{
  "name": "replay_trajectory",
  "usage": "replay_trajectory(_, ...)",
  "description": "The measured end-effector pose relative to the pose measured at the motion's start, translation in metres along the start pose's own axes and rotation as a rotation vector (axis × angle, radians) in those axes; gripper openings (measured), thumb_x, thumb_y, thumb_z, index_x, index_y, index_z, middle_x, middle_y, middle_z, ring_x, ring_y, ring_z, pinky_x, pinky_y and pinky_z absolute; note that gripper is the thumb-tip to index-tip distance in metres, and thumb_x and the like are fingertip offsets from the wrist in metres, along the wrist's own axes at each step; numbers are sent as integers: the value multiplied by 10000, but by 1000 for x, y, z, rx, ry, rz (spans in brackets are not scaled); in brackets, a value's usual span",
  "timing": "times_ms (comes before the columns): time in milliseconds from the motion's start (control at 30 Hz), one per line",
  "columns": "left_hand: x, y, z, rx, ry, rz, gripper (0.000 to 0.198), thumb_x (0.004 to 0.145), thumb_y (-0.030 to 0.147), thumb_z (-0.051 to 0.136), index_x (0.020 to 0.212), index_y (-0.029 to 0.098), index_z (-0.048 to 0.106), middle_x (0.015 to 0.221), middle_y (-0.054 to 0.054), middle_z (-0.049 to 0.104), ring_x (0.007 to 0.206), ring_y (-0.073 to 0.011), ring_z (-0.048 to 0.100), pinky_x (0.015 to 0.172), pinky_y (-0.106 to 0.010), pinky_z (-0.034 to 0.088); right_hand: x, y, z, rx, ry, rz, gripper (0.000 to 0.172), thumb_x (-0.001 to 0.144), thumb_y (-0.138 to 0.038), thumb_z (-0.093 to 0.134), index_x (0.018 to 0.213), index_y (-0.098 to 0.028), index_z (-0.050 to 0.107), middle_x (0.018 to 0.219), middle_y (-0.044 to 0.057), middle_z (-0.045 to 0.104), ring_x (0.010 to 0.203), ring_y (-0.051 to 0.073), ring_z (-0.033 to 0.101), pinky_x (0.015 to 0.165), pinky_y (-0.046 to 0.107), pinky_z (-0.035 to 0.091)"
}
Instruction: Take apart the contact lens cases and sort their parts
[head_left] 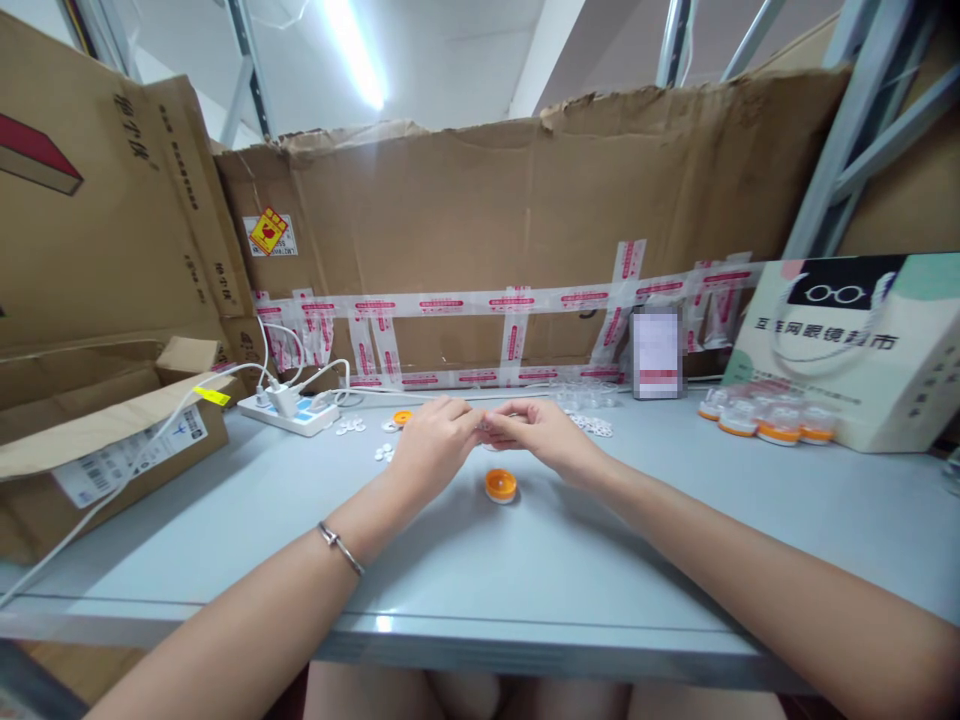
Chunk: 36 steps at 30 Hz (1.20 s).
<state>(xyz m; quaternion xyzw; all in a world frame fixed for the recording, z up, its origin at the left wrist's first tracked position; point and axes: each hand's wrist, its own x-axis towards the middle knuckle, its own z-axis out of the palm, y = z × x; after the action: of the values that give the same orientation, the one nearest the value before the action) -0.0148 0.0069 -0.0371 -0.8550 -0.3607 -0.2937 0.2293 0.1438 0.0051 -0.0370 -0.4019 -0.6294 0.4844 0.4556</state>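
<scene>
My left hand (435,440) and my right hand (541,432) meet fingertip to fingertip above the grey table (480,560). Both are curled into a pinch on a tiny pale piece between them that I cannot make out. Just in front of my hands, an orange round cap (500,485) lies on the table. A thin metal bracelet (340,546) sits on my left wrist. Small white discs (384,452) are scattered to the left of my left hand, with another orange cap (403,418) behind them.
A white power strip (287,411) with plugs and cables lies at back left beside open cardboard boxes (112,440). Taped cardboard (525,260) walls the back. At right stand several orange-based cases (765,422), clear pieces (585,400) and a printed paper bag (862,350).
</scene>
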Motion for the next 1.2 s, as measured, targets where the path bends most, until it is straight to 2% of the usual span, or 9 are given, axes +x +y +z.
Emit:
replay_trajectory(167, -1, 1, 2, -2, -18, 31, 165, 829, 203, 450, 825, 165, 611, 747, -30, 593, 717, -138, 486, 659, -252, 418, 1, 2, -1, -123, -54, -120, 258, 725, -363, 540, 725, -134, 659, 719, 45, 662, 745, 159, 622, 739, 299, 495)
replay_trajectory(300, -3, 2, 2, -32, 0, 41, 176, 831, 184, 441, 812, 162, 615, 719, -25, 589, 714, -138, 481, 661, -251, 424, -1, 1, 0, -214, -37, -176, 244, 724, -333, 523, 682, -140, 665, 680, 24, 649, 700, 150, 609, 699, 285, 498)
replay_trajectory(400, -4, 3, 2, -33, 23, 47, 176, 829, 168, 441, 803, 161, 615, 705, -21, 589, 706, -134, 482, 662, -250, 424, -2, 0, 1, -190, -18, -191, 232, 711, -321, 535, 692, -134, 669, 672, 26, 648, 681, 144, 606, 689, 281, 500)
replay_trajectory(733, -4, 6, 0, 48, 33, 12, 148, 809, 155, 469, 768, 161, 612, 664, -15, 580, 678, -132, 481, 573, -230, 386, 0, 3, 2, 35, -3, -79, 205, 661, -316, 597, 690, -137, 693, 642, 35, 662, 660, 134, 618, 718, 296, 501)
replay_trajectory(1200, -4, 5, 1, -10, 15, -2, 186, 822, 165, 438, 726, 150, 597, 655, -28, 558, 662, -134, 455, 606, -247, 402, 1, 4, 3, 100, 30, 28, 159, 653, -276, 587, 618, -139, 659, 625, 39, 668, 651, 135, 632, 709, 281, 505)
